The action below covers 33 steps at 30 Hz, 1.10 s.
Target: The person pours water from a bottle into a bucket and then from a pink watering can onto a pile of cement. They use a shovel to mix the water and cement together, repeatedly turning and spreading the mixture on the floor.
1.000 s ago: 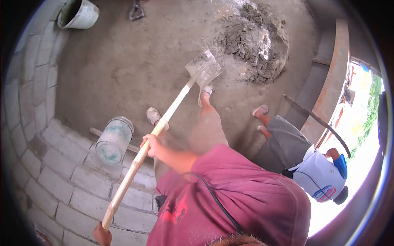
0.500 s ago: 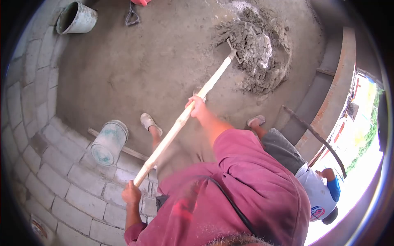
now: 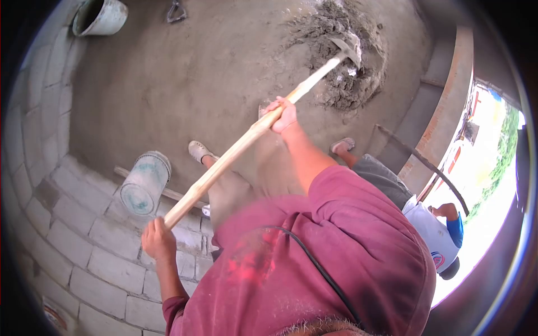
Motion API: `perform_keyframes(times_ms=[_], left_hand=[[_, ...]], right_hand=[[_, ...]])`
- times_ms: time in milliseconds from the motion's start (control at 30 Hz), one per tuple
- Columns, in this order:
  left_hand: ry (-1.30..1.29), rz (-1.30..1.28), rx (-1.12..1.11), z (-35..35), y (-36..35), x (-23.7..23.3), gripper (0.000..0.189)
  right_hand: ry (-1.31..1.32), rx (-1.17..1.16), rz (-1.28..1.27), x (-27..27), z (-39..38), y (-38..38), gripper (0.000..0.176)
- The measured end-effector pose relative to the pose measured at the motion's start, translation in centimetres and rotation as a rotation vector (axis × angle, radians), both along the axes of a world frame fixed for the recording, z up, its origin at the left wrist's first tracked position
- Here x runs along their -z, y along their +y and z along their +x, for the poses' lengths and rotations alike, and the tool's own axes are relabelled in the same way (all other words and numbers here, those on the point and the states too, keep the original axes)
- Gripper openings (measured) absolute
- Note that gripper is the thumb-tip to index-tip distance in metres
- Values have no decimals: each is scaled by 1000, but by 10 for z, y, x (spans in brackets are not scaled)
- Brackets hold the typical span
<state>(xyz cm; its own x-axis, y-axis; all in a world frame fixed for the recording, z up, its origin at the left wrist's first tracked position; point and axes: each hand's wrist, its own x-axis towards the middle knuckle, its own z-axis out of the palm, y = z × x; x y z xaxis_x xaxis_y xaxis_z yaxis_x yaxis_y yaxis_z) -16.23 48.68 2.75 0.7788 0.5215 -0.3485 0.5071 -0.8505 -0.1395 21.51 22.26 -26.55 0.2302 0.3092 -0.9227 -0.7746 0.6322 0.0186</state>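
Head view: I log left hand (image 3: 158, 241) and right hand (image 3: 283, 115) clenched, well apart, on the stiff shovel handle (image 3: 224, 162); wet mortar (image 3: 322, 28) beyond the right fingers, likely heavy.

Left hand (image 3: 158, 239), right hand (image 3: 282, 113) on shovel (image 3: 235, 148), blade seemingly in mortar pile (image 3: 336, 84).

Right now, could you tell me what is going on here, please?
A person in a maroon shirt grips a long wooden-handled shovel, left hand at the handle's end, right hand midway. Its blade is dug into the grey mortar pile on the concrete floor. A second person in grey shorts stands beside; a pale bucket lies tipped near grey blocks.
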Motion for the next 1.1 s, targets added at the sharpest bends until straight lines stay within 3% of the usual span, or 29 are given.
perform_keyframes(times_ms=[67,167,300,433,500,633,700,733,800,867,967,1000,1033,1100], left_hand=[[8,-58,25,14,-7,-4,13],[-71,-51,56,3,3,-24,9],[-74,-4,52,-38,24,-84,11],[-157,-30,81,-48,14,-92,10],[-155,-62,70,-55,17,-91,10],[-168,21,22,-100,35,-140,11],[-176,24,-14,-119,42,-127,8],[-166,11,-34,-126,43,-109,8],[-156,41,-47,-151,40,-55,10],[-135,17,-128,-167,51,-46,8],[160,-264,-329,-236,55,-51,5],[243,-340,-398,-248,68,-48,7],[321,-516,-457,-261,78,-52,19],[338,-857,-456,-282,98,-58,24]], right_hand=[[16,-21,-180,-1,1,-10,23],[37,-75,-223,-51,-9,-1,21],[-143,-123,-134,-83,-70,10,27],[-65,-122,-233,-37,-85,3,30],[-3,-113,-178,-47,-87,14,29],[-14,-101,-54,-93,-132,30,26],[-48,-102,-7,-78,-154,45,24],[-20,-163,-144,-70,-160,58,24],[-16,-261,-188,-6,-175,46,18],[-12,-325,-180,25,-167,50,17],[-27,-465,-355,-22,-205,75,16],[-18,-413,-412,-32,-218,80,17],[44,-432,-405,-43,-223,83,16],[-87,-386,-337,-75,-219,94,15]])
